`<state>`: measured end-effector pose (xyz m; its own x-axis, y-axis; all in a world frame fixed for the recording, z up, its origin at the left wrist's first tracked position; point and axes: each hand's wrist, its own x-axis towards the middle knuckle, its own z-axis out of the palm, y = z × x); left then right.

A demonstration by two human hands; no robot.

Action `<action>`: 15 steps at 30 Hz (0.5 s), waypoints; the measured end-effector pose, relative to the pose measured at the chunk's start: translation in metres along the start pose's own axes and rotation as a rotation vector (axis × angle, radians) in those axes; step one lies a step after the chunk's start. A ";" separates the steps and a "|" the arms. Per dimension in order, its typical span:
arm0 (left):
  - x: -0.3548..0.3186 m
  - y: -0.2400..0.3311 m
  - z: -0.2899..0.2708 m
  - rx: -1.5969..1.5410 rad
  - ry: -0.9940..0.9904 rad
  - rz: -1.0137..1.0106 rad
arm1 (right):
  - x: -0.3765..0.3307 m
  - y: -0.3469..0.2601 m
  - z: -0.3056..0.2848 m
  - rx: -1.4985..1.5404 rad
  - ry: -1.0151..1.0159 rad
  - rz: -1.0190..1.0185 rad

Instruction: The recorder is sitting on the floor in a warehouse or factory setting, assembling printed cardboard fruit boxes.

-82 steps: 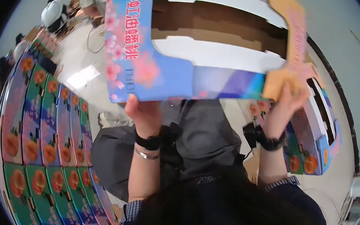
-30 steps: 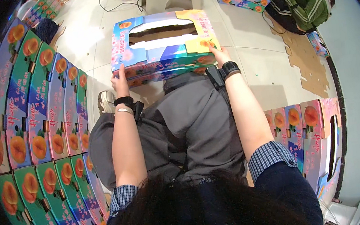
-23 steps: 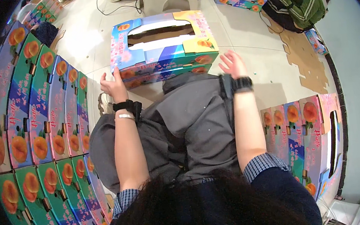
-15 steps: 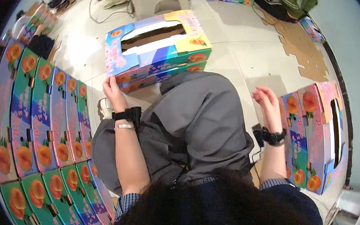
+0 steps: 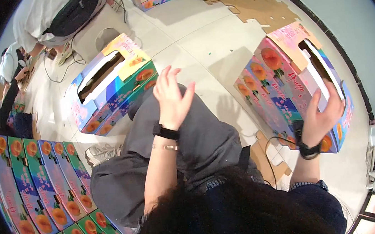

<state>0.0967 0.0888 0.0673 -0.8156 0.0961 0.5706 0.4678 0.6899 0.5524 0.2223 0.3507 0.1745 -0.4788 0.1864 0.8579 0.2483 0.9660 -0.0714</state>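
Observation:
My left hand (image 5: pixel 173 99) hovers above my grey trousers, its fingers spread and holding nothing. Over at the right, my right hand (image 5: pixel 325 115) rests at the top of a fruit carton (image 5: pixel 281 93), close to its long slot. Its thumb and fingers are apart, and whether the fingertips press on the card is hard to see. That carton is pink, blue and green with printed peaches, and seems stacked with others. Ahead to the left lies another pair of stacked cartons (image 5: pixel 117 97), the upper one showing an open slot in its blue and yellow top.
Many similar cartons (image 5: pixel 44 187) form a wall along the left. A co-worker with a black waist bag (image 5: pixel 78 16) is beside a pale stool (image 5: pixel 97 37) at the far left. Brown cardboard (image 5: pixel 260 6) lies along the right wall. A thin cable runs near my right wrist.
My view has turned to the right. The left hand has left the cartons ahead and come over my lap; the right hand has moved onto the right carton's top.

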 end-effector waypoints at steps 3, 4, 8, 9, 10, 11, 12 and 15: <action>-0.001 0.023 0.009 -0.173 -0.107 -0.024 | 0.012 0.037 -0.007 -0.220 -0.107 -0.021; -0.002 0.028 0.012 -0.330 -0.163 -0.079 | 0.013 0.049 -0.005 -0.284 -0.216 -0.013; -0.017 0.052 0.031 -0.638 -0.307 -0.197 | 0.003 0.078 0.012 -0.269 -0.598 0.078; -0.022 0.058 0.034 -0.638 -0.308 -0.198 | 0.003 0.079 0.014 -0.270 -0.599 0.078; -0.027 0.064 0.036 -0.679 -0.374 -0.226 | 0.003 0.079 0.015 -0.257 -0.600 0.116; -0.031 0.069 0.039 -0.720 -0.441 -0.253 | 0.002 0.079 0.016 -0.246 -0.601 0.155; -0.036 0.071 0.042 -0.763 -0.494 -0.274 | 0.002 0.079 0.015 -0.244 -0.603 0.156; -0.041 0.081 0.049 -0.889 -0.621 -0.386 | 0.004 0.079 0.011 -0.237 -0.609 0.053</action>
<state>0.1517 0.1761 0.0588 -0.8681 0.4963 0.0089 0.0240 0.0240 0.9994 0.2309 0.4301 0.1664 -0.8347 0.3680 0.4098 0.4302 0.9002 0.0679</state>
